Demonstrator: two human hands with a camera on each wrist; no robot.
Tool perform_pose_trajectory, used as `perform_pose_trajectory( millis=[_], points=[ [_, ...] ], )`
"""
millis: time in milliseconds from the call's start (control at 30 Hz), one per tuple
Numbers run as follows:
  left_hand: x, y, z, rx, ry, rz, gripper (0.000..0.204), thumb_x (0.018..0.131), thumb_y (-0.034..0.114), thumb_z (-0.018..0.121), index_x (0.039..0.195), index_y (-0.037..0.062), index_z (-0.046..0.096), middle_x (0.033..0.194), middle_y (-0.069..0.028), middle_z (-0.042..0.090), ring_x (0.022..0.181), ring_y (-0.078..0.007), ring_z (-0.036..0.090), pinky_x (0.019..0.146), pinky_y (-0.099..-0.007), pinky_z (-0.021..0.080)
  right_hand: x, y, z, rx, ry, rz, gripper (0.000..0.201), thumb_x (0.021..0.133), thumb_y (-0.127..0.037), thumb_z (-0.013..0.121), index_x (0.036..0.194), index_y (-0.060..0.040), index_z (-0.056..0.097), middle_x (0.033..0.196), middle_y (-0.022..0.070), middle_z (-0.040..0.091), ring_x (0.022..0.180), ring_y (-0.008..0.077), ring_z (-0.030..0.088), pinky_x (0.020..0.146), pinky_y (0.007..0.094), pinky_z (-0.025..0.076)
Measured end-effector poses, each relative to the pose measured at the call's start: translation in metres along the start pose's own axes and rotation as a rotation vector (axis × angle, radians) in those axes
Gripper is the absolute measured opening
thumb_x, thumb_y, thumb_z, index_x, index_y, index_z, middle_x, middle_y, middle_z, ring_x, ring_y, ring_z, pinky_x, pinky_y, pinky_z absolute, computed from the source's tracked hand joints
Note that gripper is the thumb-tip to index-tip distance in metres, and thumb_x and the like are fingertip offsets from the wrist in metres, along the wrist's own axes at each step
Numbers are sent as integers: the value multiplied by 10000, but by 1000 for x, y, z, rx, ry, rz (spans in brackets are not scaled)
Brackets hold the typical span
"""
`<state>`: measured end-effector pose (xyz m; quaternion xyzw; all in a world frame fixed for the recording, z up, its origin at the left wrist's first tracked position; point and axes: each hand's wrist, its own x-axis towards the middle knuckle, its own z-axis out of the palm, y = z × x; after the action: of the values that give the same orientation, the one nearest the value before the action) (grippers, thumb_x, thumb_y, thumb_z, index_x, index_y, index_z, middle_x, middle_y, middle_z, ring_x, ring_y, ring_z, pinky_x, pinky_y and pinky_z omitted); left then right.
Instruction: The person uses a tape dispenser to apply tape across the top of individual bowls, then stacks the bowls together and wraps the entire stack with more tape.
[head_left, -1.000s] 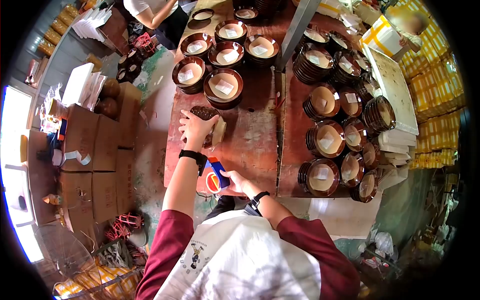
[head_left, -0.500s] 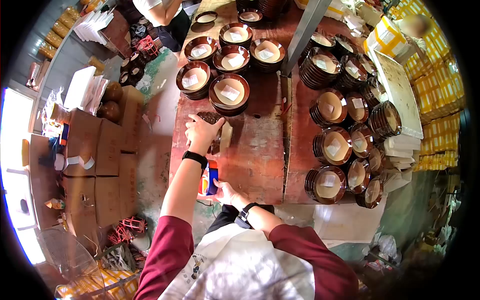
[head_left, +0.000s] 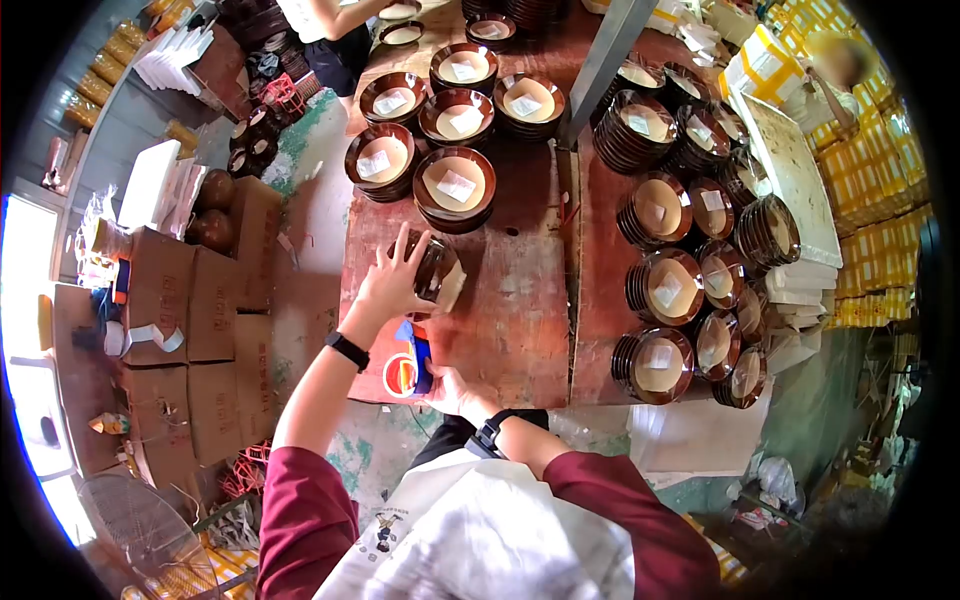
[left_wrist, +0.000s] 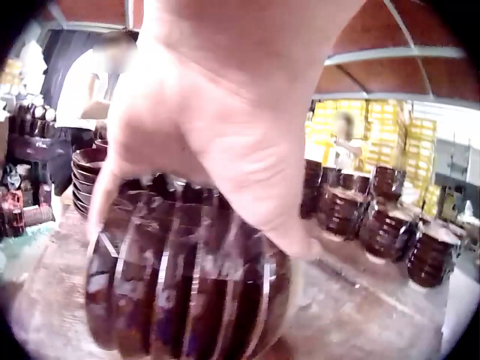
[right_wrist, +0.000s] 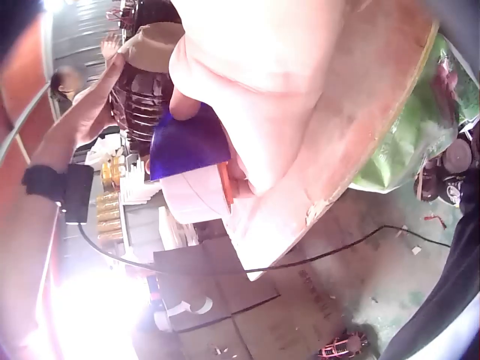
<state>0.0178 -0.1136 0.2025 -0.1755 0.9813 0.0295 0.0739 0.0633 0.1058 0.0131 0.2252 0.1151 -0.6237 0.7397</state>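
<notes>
A stack of glossy dark brown bowls [left_wrist: 187,277] lies on its side on the reddish table, near its left edge. My left hand [head_left: 393,283] holds it from above, fingers spread over the brown sides and the thumb across the other side in the left wrist view. The pale end of the stack [head_left: 452,288] faces right. My right hand [head_left: 452,390] grips a blue tape dispenser [right_wrist: 191,146] at the table's front edge, just nearer to me than the stack. An orange-and-white tape roll [head_left: 400,376] sits on the dispenser's left side.
Upright bowl stacks [head_left: 455,185] with white slips inside stand beyond my left hand. More stacks [head_left: 655,365] fill the table's right side, past a grey metal post [head_left: 600,75]. Cardboard boxes [head_left: 215,300] are piled at left. Two other people are farther back.
My left hand has shifted its hold on the bowl stack, its fingers now more spread and pointing away. The right hand has brought the tape dispenser left and turned it more upright.
</notes>
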Motion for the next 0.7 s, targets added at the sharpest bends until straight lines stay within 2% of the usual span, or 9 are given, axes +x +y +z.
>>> perform_pose_trajectory(
  millis=[33, 133, 167, 367, 433, 500, 533, 600, 700],
  points=[
    [-3, -6, 3, -64, 67, 44, 1318, 566, 707, 829, 1612, 172, 231, 1624, -248, 214, 1093, -553, 602, 829, -548, 599, -6, 1, 5, -32, 1, 40, 429, 993, -330, 631, 1305, -38, 587, 1274, 127, 677, 1186, 297, 641, 1111, 523, 454],
    [-7, -11, 0, -175, -30, -60, 1257, 575, 608, 878, 1586, 158, 282, 1597, -215, 263, 1084, -535, 615, 868, -558, 573, -5, 8, 7, -48, 62, 11, 446, 997, -339, 625, 1325, -40, 578, 1295, 126, 668, 1196, 311, 635, 1130, 553, 421],
    [-6, -6, 0, -184, 15, -91, 1226, 594, 646, 856, 1566, 134, 311, 1558, -251, 304, 996, -505, 663, 838, -529, 580, -6, 9, 5, -65, 78, 4, 439, 1001, -336, 621, 1327, -44, 578, 1301, 120, 665, 1195, 302, 635, 1133, 537, 420],
    [20, 27, -1, -309, 38, -594, 1167, 663, 722, 770, 1483, -3, 366, 1359, -367, 434, 1018, -484, 670, 867, -472, 581, -30, -16, -5, -101, 98, -144, 340, 1026, -250, 599, 1297, -46, 584, 1230, 59, 673, 1164, 200, 634, 1134, 386, 431],
    [28, 34, 5, -380, 58, -794, 1191, 661, 746, 754, 1455, -48, 356, 1264, -384, 481, 1044, -488, 662, 904, -468, 564, -43, -36, -6, -48, 56, -191, 321, 1028, -236, 594, 1278, -35, 593, 1218, 71, 685, 1154, 212, 642, 1126, 391, 440],
    [35, 34, 7, -454, -27, -932, 1286, 657, 788, 727, 1479, -99, 292, 1296, -461, 438, 1103, -519, 634, 954, -464, 540, -55, -53, -22, 25, -64, -186, 344, 1018, -248, 610, 1274, -19, 596, 1203, 106, 696, 1115, 246, 663, 1071, 424, 493],
    [36, 33, 13, -448, -66, -977, 1320, 659, 815, 706, 1493, -108, 265, 1310, -498, 417, 1135, -527, 619, 974, -463, 531, -64, -59, -13, 113, 47, -187, 345, 1003, -259, 630, 1244, -12, 612, 1135, 134, 711, 1023, 267, 689, 996, 438, 540],
    [44, 31, 19, -464, -201, -1007, 1309, 681, 845, 658, 1488, -122, 304, 1367, -479, 416, 1197, -539, 581, 1016, -454, 504, -79, -73, -18, 225, -25, -115, 309, 989, -265, 650, 1185, -26, 647, 1025, 135, 726, 924, 264, 700, 931, 436, 563],
    [43, 20, 7, -510, -269, -938, 1250, 727, 866, 585, 1444, -141, 403, 1439, -397, 447, 1287, -557, 504, 1080, -486, 442, -84, -86, -18, 142, 8, -214, 280, 994, -270, 623, 1128, -30, 674, 917, 125, 723, 855, 268, 690, 874, 420, 569]
  ],
)
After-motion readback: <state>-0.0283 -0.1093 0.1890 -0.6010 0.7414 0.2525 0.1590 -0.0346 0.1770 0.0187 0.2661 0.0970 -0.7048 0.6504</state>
